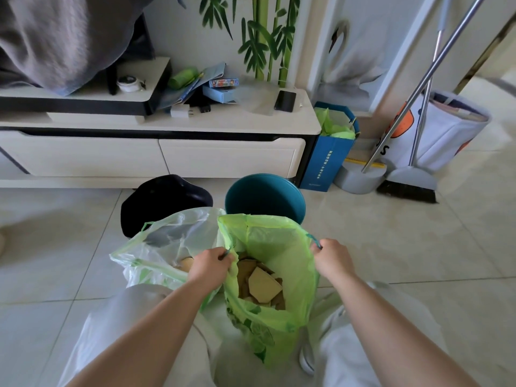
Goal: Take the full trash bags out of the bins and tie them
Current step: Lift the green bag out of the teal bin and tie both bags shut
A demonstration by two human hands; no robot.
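A green trash bag point(279, 247) stands open on the floor between my knees, with cardboard scraps point(264, 284) inside. My left hand point(210, 265) pinches the drawstring at the bag's left rim. My right hand point(331, 256) pinches the drawstring at the right rim. A whitish translucent trash bag point(167, 247) sits open just to the left, touching the green one. Behind them stand a black bin point(164, 199) and a teal bin point(265, 194), both out of the bags' way.
A low white TV cabinet point(167, 152) runs along the wall behind the bins. To its right stand a blue paper bag point(326, 160), a dustpan and broom point(407, 182) and a fabric basket point(449, 127). My legs in light trousers flank the green bag.
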